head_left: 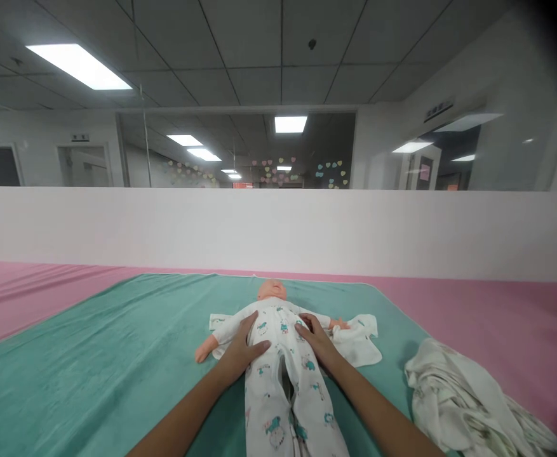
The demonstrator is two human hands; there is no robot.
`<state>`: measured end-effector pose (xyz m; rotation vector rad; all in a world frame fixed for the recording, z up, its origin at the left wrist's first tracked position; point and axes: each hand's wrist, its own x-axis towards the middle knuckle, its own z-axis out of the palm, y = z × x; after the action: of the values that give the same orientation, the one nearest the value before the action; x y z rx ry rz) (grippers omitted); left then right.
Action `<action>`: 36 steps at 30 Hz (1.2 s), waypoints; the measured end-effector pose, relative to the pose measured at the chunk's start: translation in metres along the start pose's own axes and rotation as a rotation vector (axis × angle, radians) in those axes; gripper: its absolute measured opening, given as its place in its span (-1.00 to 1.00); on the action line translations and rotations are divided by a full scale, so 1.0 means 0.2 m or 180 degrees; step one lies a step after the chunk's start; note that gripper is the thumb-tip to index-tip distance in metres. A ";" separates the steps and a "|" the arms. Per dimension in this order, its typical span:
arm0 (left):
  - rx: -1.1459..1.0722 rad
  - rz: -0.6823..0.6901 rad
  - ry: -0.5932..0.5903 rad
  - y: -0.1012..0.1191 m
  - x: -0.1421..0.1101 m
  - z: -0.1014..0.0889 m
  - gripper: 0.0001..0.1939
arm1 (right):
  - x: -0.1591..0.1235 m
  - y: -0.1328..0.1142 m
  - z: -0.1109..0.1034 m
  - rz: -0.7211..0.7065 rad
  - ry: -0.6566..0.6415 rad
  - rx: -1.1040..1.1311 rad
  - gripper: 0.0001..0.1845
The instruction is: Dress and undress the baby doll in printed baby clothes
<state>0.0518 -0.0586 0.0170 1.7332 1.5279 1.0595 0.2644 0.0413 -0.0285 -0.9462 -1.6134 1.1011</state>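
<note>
Right now we have both palms flat on a baby doll [278,317] lying face up on a teal blanket [116,355]. Our left hand [246,346] rests open on one side of its printed white sleepsuit [285,387], fingers spread; our right hand [316,339] lies open on the other side. A white cloth [361,343] sits under the doll's arm, and a crumpled printed cloth [459,393] lies well apart to the right.
</note>
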 end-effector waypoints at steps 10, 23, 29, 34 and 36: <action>0.0276 0.0231 0.0233 -0.02 -0.03 0.01 -0.27 | -0.10 -0.08 -0.03 -0.0301 0.0049 -0.0775 -0.58; 0.0934 0.0791 0.0410 0.01 -0.07 0.00 -0.76 | -0.19 -0.14 -0.03 -0.0986 0.0411 -0.2006 -0.49; 0.0766 0.0657 0.0562 0.00 -0.07 0.02 -0.72 | -0.19 -0.12 -0.02 -0.0575 0.0371 -0.2033 -0.43; 0.0820 0.0375 0.0547 0.01 -0.08 0.02 -0.67 | -0.18 -0.12 -0.01 -0.0484 0.0367 -0.2090 -0.43; 0.0872 0.0364 0.0503 0.03 -0.08 0.02 -0.67 | -0.18 -0.12 -0.01 -0.0499 0.0390 -0.2178 -0.43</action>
<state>0.0574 -0.0751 0.0170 1.9818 1.7578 1.1082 0.2742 0.0016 -0.0146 -1.2605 -1.9592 0.3606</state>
